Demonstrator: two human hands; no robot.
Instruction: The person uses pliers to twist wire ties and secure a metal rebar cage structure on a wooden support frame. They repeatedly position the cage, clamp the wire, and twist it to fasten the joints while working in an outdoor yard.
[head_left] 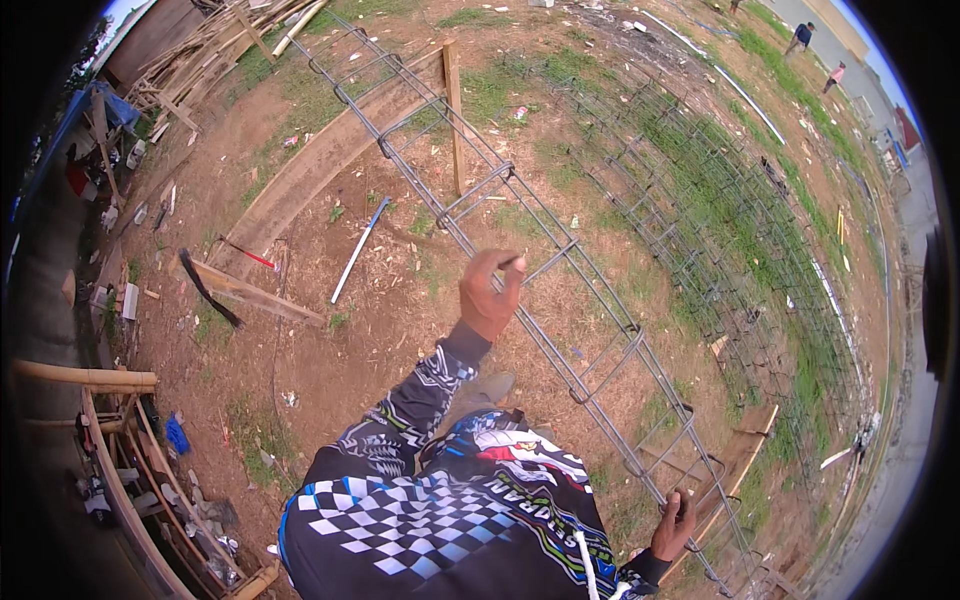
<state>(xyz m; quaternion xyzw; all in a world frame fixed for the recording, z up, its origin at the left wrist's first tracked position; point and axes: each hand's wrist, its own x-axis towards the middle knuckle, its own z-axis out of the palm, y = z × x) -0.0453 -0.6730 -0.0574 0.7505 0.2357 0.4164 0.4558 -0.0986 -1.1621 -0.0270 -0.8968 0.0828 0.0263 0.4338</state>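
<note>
A long steel rebar cage [585,380], with square stirrups along its bars, runs diagonally from the far left to the near right. My left hand [490,297] is at the cage's near-side bar, with fingers curled and the thumb close to the fingertips. Whatever lies between those fingers is too small to make out. Lower down, my right hand [676,525] has its fingers closed around the near bar by the cage's near end. One wooden support [453,120] stands under the far part, and another board [740,450] lies beneath the near end.
More rebar mesh or cages [700,230] lie on the grass at right. A bundle of black wire [208,290] hangs over a plank [260,290] beside a red-handled tool [255,256]. A pale strip [360,250] is on the soil. Bamboo framing [90,377] stands at left; two people [800,38] are far off.
</note>
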